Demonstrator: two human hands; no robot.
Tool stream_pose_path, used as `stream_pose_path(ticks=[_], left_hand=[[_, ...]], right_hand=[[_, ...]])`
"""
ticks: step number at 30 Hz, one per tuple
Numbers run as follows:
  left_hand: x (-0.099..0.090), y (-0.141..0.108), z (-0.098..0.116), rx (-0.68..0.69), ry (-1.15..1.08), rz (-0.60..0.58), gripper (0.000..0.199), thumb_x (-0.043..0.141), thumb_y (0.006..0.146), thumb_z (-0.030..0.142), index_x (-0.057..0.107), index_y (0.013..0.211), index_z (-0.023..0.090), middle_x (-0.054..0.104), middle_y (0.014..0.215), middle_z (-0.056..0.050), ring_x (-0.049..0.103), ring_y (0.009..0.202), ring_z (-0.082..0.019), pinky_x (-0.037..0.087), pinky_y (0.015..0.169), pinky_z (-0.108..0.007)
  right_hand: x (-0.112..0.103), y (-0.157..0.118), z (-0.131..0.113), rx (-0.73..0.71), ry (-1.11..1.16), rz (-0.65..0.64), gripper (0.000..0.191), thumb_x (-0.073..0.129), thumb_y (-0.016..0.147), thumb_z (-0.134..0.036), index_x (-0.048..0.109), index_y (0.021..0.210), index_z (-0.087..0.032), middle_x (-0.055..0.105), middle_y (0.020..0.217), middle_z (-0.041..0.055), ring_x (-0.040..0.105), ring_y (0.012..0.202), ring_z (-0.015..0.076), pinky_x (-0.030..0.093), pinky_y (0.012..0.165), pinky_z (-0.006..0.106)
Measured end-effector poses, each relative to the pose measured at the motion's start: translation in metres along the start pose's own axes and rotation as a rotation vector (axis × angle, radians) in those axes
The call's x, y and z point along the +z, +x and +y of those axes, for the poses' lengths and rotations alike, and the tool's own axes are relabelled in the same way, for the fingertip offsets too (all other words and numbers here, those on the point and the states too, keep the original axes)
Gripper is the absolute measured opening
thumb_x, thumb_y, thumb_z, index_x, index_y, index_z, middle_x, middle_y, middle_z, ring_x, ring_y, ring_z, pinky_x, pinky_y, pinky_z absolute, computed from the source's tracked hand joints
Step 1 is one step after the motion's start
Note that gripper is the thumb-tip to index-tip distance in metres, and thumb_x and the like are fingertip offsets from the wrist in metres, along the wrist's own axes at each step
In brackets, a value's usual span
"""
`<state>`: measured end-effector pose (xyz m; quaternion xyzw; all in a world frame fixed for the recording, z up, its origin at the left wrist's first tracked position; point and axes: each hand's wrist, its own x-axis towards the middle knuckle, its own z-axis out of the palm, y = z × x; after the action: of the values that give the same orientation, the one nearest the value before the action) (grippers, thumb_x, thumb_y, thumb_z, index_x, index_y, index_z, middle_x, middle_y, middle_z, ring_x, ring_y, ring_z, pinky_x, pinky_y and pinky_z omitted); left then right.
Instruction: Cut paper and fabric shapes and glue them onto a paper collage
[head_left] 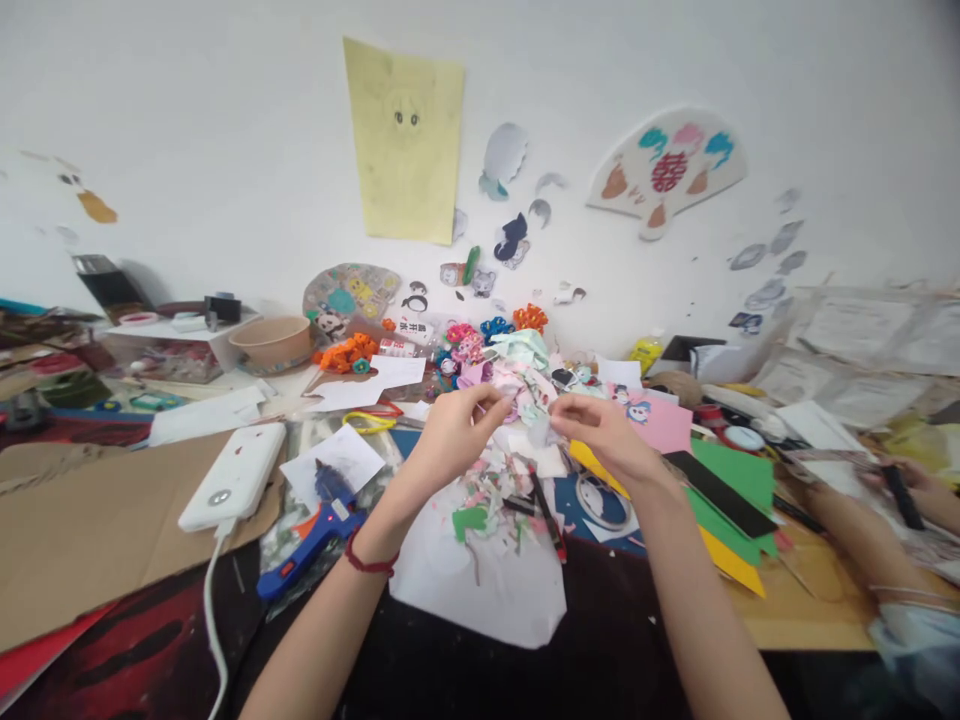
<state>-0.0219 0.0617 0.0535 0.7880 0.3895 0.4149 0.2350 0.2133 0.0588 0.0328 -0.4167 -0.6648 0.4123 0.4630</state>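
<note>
1 yellow drawing (pixel 409 180) and 1 fan-shaped decoration (pixel 670 172) hang on the white wall (pixel 247 100).

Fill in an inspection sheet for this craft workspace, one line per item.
Surface: dark tabletop, bare along part of the front edge.
Things: paper scraps lie on a white sheet below the hands; crumpled paper is heaped beyond.
Clutter: blue glue gun, power bank and cardboard at left; green card at right.
Hands: left hand and right hand apart, fingertips near the crumpled paper; grip on anything unclear.
Cables: white cable plugged into the power bank; glue gun cord not seen.
Surroundings: yellow drawing on the wall; another person's arm at right.
</note>
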Motion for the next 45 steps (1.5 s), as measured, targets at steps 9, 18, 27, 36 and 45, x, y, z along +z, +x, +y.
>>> stream_pose_path(ticks=[9,18,27,36,45], left_hand=[[0.009,0.053,0.048,0.234,-0.175,0.138,0.015,0.064,0.090,0.033,0.066,0.095,0.020,0.071,0.094,-0.002,0.058,0.077,-0.014,0.045,0.072,-0.027],[0.007,0.075,0.048,0.218,-0.261,0.283,0.009,0.061,0.089,0.023,0.065,0.082,0.020,0.068,0.080,0.002,0.054,0.068,-0.011,0.045,0.069,-0.027],[-0.016,0.071,0.046,0.228,-0.098,0.226,0.009,0.058,0.089,0.018,0.061,0.081,0.021,0.066,0.079,0.003,0.054,0.070,-0.012,0.042,0.069,-0.026],[-0.027,0.056,0.051,0.282,0.080,0.101,0.010,0.055,0.091,0.014,0.057,0.083,0.020,0.065,0.084,0.003,0.055,0.078,-0.012,0.039,0.073,-0.027],[-0.031,0.062,0.036,0.289,-0.005,0.084,0.010,0.054,0.091,0.012,0.058,0.085,0.019,0.063,0.081,0.006,0.052,0.074,-0.008,0.038,0.067,-0.023]], right_hand=[[0.003,0.040,-0.049,-0.283,0.338,0.495,0.031,0.075,0.076,-0.049,0.060,0.087,-0.024,0.059,0.083,-0.0004,0.054,0.071,0.0134,0.047,0.065,0.026],[0.009,0.059,-0.059,-0.329,0.329,0.487,0.023,0.070,0.082,-0.043,0.059,0.091,-0.025,0.058,0.086,0.0004,0.054,0.075,0.0142,0.047,0.069,0.027],[-0.009,0.067,-0.067,-0.278,0.145,0.342,0.019,0.069,0.083,-0.041,0.066,0.089,-0.023,0.058,0.075,-0.0008,0.053,0.067,0.0131,0.047,0.064,0.027],[-0.008,0.043,-0.079,-0.372,-0.064,0.408,0.013,0.076,0.080,-0.034,0.073,0.078,-0.021,0.066,0.071,0.0000,0.057,0.064,0.0127,0.050,0.063,0.027],[-0.005,0.043,-0.077,-0.334,-0.119,0.353,0.010,0.077,0.080,-0.032,0.074,0.079,-0.022,0.069,0.075,0.0000,0.060,0.069,0.0127,0.050,0.065,0.025]])
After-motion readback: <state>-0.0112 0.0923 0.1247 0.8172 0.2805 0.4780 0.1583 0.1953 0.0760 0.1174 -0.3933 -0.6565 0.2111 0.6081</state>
